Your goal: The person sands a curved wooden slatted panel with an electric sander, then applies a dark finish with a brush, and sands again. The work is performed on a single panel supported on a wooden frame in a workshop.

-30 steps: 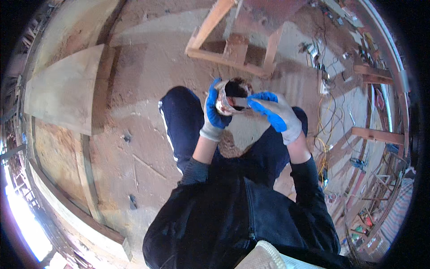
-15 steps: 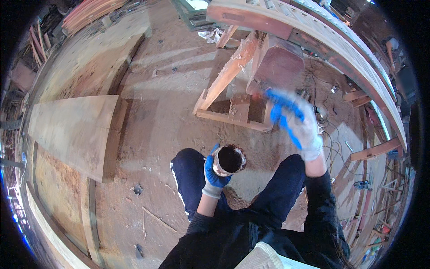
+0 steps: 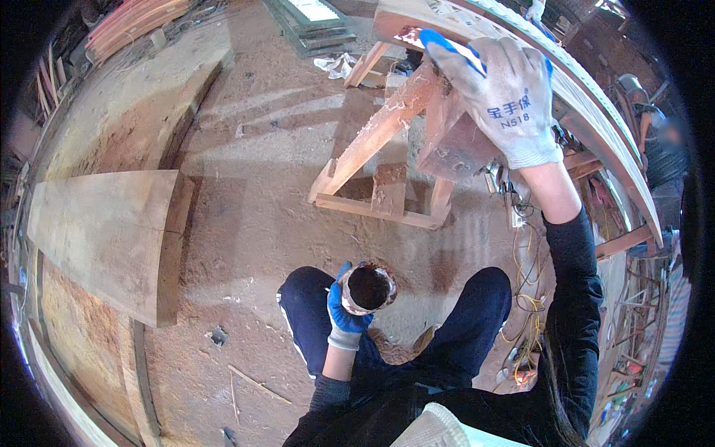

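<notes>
Looking down from the head camera, the person stands on a sawdust-strewn workshop floor (image 3: 261, 171), dark trousered legs spread below. A wide, tapered wooden plank (image 3: 104, 231) lies on the floor well to the left. Ahead stands a wooden trestle (image 3: 380, 156) with slanted legs and a low crossbar, carrying a long curved timber beam (image 3: 596, 112) that sweeps across the upper right. Yellow cables (image 3: 525, 298) trail over the floor beside the right leg, and small wood offcuts lie scattered near the left foot.

The left hand (image 3: 344, 316), in a blue-palmed grey glove, is closed around a small round can (image 3: 369, 289) with a dark inside, held upright in front of the body between the knees and well apart from the trestle. The right hand (image 3: 503, 93), in a matching glove, is raised far forward with the arm stretched out, fingers (image 3: 447, 56) curled over the top of the trestle where the beam rests; whether it grips anything besides the wood cannot be told. The can sits low and near the body, well apart from the right hand.
</notes>
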A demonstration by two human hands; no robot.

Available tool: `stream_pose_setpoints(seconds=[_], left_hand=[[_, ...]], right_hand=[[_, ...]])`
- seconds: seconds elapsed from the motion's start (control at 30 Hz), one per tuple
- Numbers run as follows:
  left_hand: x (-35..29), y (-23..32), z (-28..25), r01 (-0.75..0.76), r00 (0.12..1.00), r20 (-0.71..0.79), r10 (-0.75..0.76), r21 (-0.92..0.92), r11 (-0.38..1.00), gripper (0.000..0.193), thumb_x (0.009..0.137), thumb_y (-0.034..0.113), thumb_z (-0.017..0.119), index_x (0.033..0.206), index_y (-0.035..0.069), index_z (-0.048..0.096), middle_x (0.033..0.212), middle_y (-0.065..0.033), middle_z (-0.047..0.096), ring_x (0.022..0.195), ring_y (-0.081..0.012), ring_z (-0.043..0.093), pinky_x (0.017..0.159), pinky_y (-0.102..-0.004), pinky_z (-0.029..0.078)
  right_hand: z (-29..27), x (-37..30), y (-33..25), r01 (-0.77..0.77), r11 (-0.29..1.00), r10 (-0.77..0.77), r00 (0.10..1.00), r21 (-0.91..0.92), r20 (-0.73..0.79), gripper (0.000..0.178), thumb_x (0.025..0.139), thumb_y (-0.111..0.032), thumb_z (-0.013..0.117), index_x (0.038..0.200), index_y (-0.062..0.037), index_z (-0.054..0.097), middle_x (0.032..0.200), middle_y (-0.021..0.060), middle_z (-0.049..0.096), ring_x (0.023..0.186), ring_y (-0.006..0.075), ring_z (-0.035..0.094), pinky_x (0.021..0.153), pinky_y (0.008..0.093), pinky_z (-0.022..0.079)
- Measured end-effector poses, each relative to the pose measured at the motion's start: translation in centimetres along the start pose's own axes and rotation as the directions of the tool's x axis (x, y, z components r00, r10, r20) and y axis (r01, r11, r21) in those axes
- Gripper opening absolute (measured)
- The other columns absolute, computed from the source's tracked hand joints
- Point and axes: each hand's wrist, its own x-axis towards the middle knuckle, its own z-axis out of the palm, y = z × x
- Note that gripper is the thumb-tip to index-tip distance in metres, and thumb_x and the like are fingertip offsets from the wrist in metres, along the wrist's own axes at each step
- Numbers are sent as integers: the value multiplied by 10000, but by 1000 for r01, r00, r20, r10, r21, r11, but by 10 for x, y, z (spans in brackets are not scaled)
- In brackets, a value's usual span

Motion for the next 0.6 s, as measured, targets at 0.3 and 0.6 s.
stream_pose_setpoints(seconds=[0.3,0.6], left_hand=[[1,3,0,-5,998,62,7,-32,999,562,903,392,531,1365,92,422,1350,-166,489,1229,-346,487,1018,-545,401],[2,6,-4,-65,997,-26,66,27,998,584,897,467,506,1363,121,445,1334,-151,510,1194,-377,513,934,-577,462]], right_hand=[[3,-11,13,-2,998,3,1000,66,-7,606,755,-168,643,1317,-343,500,921,27,565,837,226,557,748,395,416],[8,-12,3,13,1000,-12,998,-14,63,602,765,-169,628,1325,-349,500,902,31,553,809,222,556,730,371,424]])
